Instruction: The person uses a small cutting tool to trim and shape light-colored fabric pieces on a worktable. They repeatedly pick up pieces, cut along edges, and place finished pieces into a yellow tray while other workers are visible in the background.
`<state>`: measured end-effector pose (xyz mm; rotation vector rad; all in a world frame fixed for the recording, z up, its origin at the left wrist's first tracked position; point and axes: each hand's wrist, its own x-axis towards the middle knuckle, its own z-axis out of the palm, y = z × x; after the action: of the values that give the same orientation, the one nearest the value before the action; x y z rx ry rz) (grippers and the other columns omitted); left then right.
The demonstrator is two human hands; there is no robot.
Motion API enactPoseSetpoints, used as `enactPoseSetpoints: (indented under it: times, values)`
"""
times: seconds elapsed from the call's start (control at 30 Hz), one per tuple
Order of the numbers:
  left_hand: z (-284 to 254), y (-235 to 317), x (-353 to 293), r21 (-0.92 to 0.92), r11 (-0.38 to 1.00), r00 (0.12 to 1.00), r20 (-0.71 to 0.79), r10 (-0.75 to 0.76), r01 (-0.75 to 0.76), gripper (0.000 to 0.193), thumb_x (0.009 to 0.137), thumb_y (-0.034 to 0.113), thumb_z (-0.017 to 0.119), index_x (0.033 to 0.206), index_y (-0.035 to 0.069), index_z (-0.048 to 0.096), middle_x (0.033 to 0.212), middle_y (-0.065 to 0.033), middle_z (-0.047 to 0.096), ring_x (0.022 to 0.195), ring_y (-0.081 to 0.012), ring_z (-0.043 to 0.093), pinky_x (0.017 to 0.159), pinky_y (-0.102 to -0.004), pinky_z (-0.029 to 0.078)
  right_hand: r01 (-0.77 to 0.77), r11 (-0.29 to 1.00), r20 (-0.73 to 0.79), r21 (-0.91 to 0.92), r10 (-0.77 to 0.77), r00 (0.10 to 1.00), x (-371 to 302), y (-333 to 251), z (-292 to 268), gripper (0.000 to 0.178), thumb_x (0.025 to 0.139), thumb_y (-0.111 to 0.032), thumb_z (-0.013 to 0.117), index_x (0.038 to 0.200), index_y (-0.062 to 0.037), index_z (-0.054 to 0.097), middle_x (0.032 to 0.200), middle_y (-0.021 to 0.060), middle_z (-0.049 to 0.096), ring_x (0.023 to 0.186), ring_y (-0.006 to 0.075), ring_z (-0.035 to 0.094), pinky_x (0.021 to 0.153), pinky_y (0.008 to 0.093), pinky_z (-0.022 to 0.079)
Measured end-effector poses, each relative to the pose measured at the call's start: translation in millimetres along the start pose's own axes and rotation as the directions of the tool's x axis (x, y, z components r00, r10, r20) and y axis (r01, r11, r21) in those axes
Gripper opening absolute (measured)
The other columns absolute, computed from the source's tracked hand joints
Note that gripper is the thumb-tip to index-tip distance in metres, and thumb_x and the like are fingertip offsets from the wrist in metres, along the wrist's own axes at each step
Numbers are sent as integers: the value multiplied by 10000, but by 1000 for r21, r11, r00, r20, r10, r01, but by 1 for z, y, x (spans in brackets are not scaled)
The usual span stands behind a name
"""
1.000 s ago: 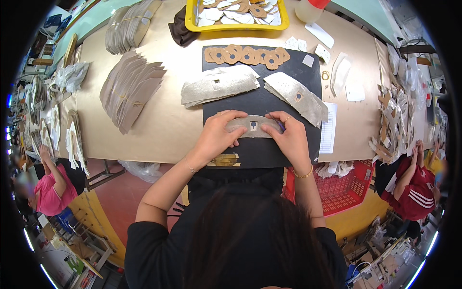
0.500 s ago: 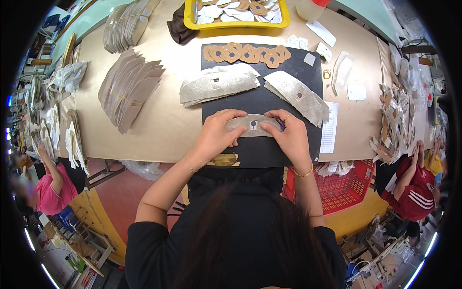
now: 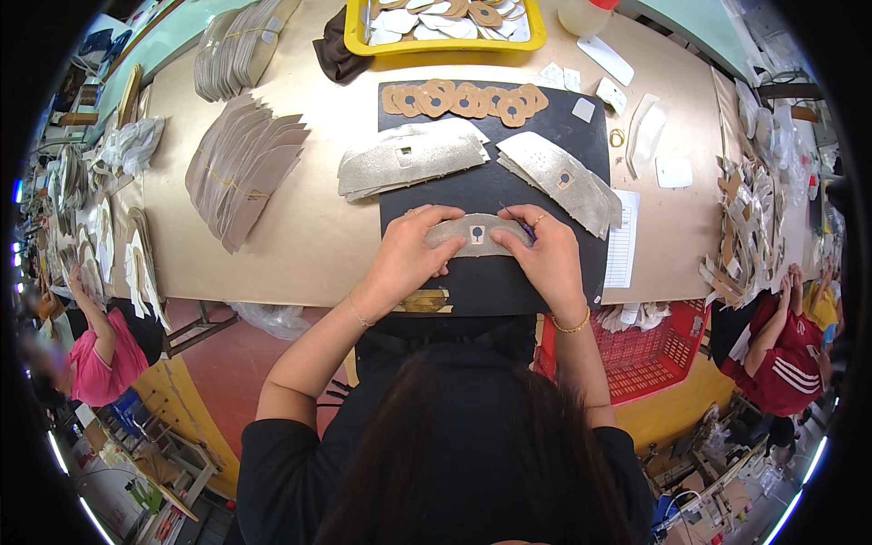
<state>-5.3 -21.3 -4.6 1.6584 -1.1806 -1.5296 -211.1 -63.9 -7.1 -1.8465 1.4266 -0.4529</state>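
My left hand [image 3: 407, 256] and my right hand [image 3: 551, 259] are closed on the two ends of a small curved silvery-beige panel [image 3: 460, 243], low over the black mat [image 3: 509, 289]. Thumbs press on its face, with fingertips along the far edge. In the middle of the panel sits a light-bordered window with a dark keyhole-shaped opening. A slim dark tool [image 3: 529, 231] pokes out between my right thumb and index finger; its kind is hard to make out. Beyond my hands lie a stack of silvery panels [image 3: 422, 162] and a second stack [image 3: 581, 200] whose top panel has a tan-edged keyhole.
A row of tan keyhole patches [image 3: 465, 100] lies at the mat's far edge. Behind it stands a yellow tray [image 3: 454, 49] of loose pieces. Banded bundles of beige panels [image 3: 241, 168] lie at left, a paper sheet [image 3: 621, 245] at right. A red basket [image 3: 649, 359] stands below the table edge.
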Motion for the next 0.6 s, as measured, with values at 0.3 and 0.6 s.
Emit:
enactPoseSetpoints:
  times: [0.3, 0.6]
  values:
    - [1, 1, 1, 18, 1000, 1000, -3, -14, 14, 333, 885, 96, 739, 1196, 5, 660, 1103, -103, 615, 607, -102, 662, 516, -216, 532, -12, 999, -1, -37, 12, 1000, -1, -1, 1, 264, 832, -219, 760, 1047, -71, 722, 1028, 80, 734, 911, 278, 711, 786, 342, 554]
    - [2, 0, 1, 52, 999, 1000, -9, 11, -11, 330, 889, 105, 739, 1194, 7, 660, 1095, -110, 616, 593, -101, 653, 512, -220, 530, 21, 998, -14, -65, -22, 1000, 0, 1, 3, 254, 834, -210, 755, 1045, -77, 707, 1022, 73, 731, 908, 276, 709, 779, 342, 555]
